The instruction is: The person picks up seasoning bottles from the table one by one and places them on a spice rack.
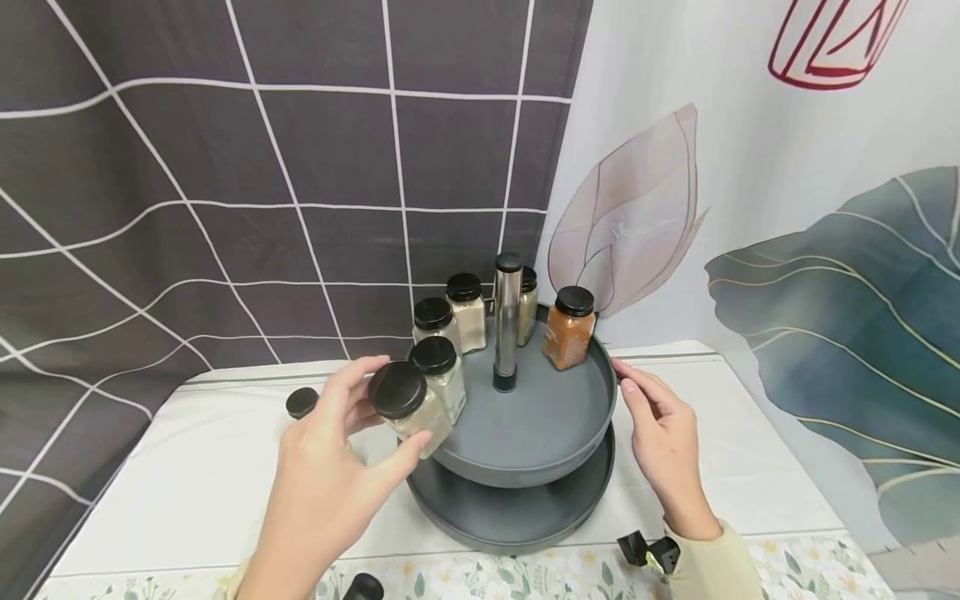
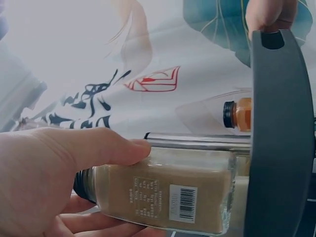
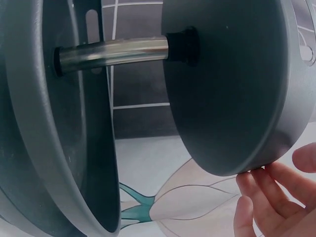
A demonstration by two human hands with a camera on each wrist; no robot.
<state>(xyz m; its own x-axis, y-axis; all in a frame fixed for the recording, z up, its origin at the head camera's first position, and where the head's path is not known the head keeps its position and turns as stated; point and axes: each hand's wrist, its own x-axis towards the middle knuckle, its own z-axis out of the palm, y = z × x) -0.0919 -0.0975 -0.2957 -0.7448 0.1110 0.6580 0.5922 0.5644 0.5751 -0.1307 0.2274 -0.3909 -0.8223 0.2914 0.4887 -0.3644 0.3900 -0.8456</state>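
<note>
My left hand (image 1: 318,479) grips a square glass spice jar (image 2: 163,195) with a black lid, filled with tan powder and bearing a barcode label. The jar is tilted at the left rim of the upper tier (image 1: 525,433) of a grey two-tier turntable. Just behind it stands another black-lidded jar (image 1: 447,385). On the opposite side, my right hand (image 1: 663,442) touches the upper tier's outer edge with its fingertips. An orange spice jar (image 1: 567,340) stands on that tier near the right rim, and several pale ones stand at its back left.
A metal post (image 1: 507,321) rises from the upper tier's centre. The lower tier (image 1: 517,517) sits beneath. A black-lidded jar (image 1: 302,402) is left of my left hand. Near the front edge lie a black cap (image 1: 365,587) and a black bow-shaped item (image 1: 648,552).
</note>
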